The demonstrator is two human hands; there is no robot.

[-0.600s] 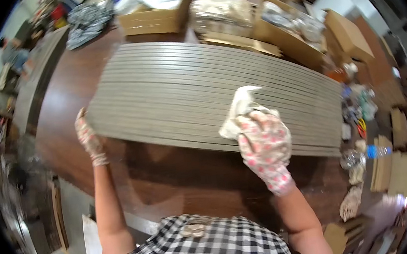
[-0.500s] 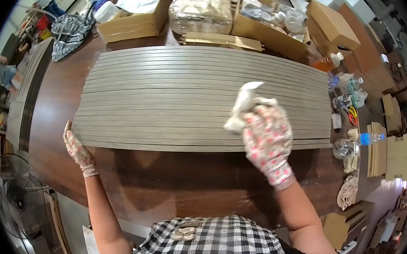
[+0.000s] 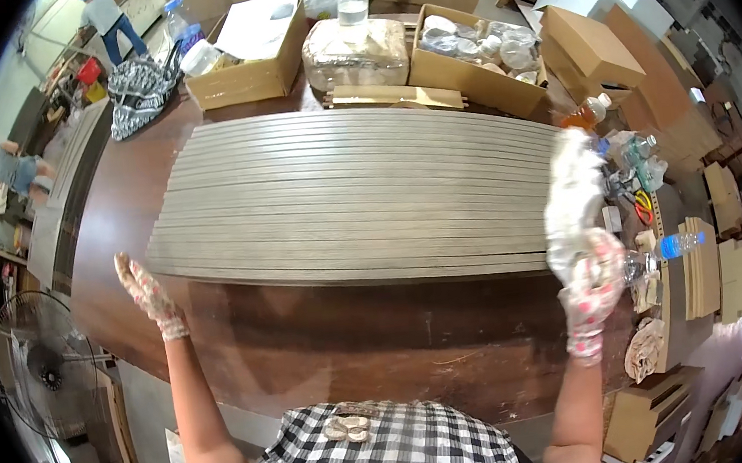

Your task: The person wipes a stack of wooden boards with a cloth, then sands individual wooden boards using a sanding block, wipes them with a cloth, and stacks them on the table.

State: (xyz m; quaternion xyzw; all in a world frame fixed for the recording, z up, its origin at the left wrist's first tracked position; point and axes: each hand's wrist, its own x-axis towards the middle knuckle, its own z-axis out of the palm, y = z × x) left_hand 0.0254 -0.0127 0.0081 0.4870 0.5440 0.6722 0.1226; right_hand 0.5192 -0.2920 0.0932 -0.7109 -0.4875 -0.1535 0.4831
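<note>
Long grey wood-grain strips lie side by side on the dark brown table in front of me. Both my hands wear white gloves with pink dots. At the strips' right ends, my right hand is closed on a white rag, which is smeared by motion and extends away from me past the fingers. My left hand is just off the strips' left ends, its fingers stretched out and nothing in it.
Behind the strips stand a cardboard box with papers, a plastic-wrapped bundle and a box of plastic cups. Bottles and scissors line the right edge. A fan stands at left; two people are farther off.
My right hand has swept the rag from the middle right of the strips to their right ends. My left hand has come slightly away from the left ends.
</note>
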